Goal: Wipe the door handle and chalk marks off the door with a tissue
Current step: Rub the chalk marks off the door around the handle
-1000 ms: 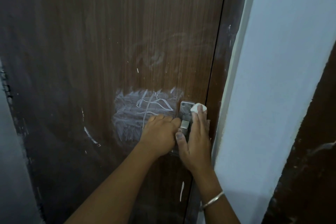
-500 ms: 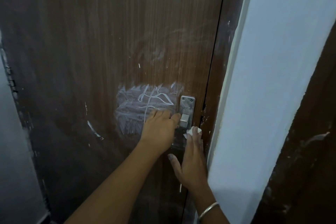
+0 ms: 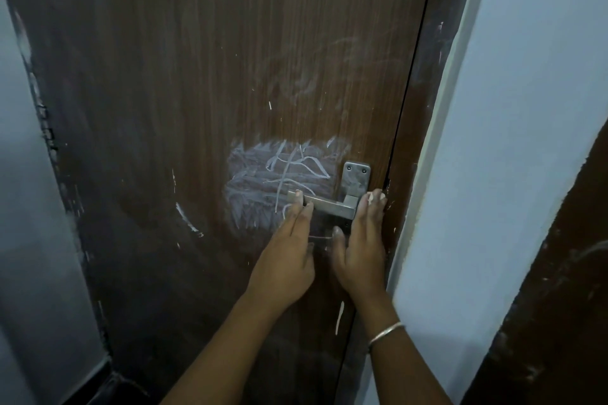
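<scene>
My right hand (image 3: 360, 250) lies flat on the brown wood-grain door (image 3: 204, 76), beside the latch edge. The small crumpled white tissue (image 3: 371, 197) is pinned under my fingertips, only a scrap showing, just right of the brushed-steel lever door handle (image 3: 324, 204) and below its steel backplate (image 3: 356, 176). That grip is a flat press, fingers together, not a closed pinch. My left hand (image 3: 289, 260) is spread, holding nothing, fingertips touching the lever's free end. The tissue looks light, soft and easy to tear: I'd keep it wadded under two or three fingertips, with moderate pressure, or it'll shred or slide out. The handle is rigid, smooth metal with square edges, probably slippery under paper; best to wrap the tissue around the bar and brace the free end with my left. The white scribbled chalk patch (image 3: 279, 181) sits just left of the handle, partly behind the lever; it's powdery, so it should lift but will smear, and I'd refold the tissue to a clean face.
</scene>
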The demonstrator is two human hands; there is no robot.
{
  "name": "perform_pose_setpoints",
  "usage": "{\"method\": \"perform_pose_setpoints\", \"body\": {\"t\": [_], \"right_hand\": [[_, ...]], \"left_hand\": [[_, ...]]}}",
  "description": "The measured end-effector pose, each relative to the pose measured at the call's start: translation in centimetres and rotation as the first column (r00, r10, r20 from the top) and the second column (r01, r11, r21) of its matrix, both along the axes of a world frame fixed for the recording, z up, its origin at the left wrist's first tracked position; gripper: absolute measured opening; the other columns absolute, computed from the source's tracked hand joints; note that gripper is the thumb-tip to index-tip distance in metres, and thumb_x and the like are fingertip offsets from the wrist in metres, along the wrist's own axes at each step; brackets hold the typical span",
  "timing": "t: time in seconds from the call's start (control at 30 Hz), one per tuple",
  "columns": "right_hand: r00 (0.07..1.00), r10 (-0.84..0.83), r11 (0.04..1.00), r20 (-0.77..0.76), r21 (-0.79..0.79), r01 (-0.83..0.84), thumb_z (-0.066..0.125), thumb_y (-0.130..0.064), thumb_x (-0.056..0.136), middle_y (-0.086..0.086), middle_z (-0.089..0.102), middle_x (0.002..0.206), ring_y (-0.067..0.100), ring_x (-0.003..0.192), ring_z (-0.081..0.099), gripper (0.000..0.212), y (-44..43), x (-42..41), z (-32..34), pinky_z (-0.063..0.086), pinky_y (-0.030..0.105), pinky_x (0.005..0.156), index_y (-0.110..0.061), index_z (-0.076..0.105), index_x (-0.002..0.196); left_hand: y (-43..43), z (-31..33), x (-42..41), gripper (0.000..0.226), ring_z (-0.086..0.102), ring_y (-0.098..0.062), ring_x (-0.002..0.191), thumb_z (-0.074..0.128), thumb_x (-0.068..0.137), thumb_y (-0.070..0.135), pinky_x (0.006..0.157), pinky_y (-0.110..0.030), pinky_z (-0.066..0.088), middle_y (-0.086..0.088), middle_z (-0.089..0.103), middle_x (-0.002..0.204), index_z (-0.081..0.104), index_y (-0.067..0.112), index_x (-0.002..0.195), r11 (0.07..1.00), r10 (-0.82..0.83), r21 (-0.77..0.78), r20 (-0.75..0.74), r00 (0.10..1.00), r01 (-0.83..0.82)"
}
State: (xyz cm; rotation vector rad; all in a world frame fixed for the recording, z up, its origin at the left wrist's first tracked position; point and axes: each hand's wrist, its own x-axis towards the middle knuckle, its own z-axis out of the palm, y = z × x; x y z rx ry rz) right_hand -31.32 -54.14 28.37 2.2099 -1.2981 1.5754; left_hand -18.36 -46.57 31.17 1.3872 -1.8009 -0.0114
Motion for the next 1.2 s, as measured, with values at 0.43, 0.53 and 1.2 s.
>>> {"method": "perform_pose_setpoints", "body": {"t": [0.43, 0.53, 1.2], "right_hand": [[0.869, -0.241, 0.919, -0.433, 0.186, 0.347, 0.072, -0.048, 0.069, 0.027, 0.017, 0.152, 0.043, 0.140, 0.010, 0.100, 1.3, 0.8, -8.1, 0.013, 0.049, 0.113, 0.004, 0.028, 0.143], [0.822, -0.189, 0.951, -0.538, 0.110, 0.290, 0.077, -0.047, 0.063, 0.023, 0.024, 0.150, 0.039, 0.139, 0.019, 0.099, 1.5, -0.1, -8.6, 0.017, 0.049, 0.116, 0.002, 0.038, 0.139], [0.858, -0.349, 0.904, -0.376, 0.104, 0.414, 0.045, -0.059, 0.083, 0.026, 0.023, 0.150, 0.041, 0.139, 0.022, 0.084, 0.9, 1.5, -8.5, 0.017, 0.053, 0.111, 0.001, 0.032, 0.140]], "left_hand": [[0.7, -4.6, 0.2, 0.068, 0.011, -0.002, 0.139, 0.049, 0.091, 0.009, 0.099, -0.014, 0.024, 0.014, -0.008, 0.156, 0.012, 0.025, 0.148, 0.978, 0.015, 0.207, -0.139, 0.990, 0.014], [0.7, -4.8, 0.0, 0.069, 0.005, 0.002, 0.138, 0.049, 0.092, 0.008, 0.103, -0.016, 0.021, 0.014, -0.008, 0.156, 0.012, 0.024, 0.148, 0.972, 0.003, 0.231, -0.163, 0.987, 0.035], [1.4, -5.6, 1.0, 0.068, 0.008, -0.002, 0.141, 0.047, 0.093, 0.009, 0.103, -0.013, 0.017, 0.013, -0.009, 0.156, 0.011, 0.022, 0.148, 0.953, 0.004, 0.302, -0.113, 0.994, 0.030]]}}
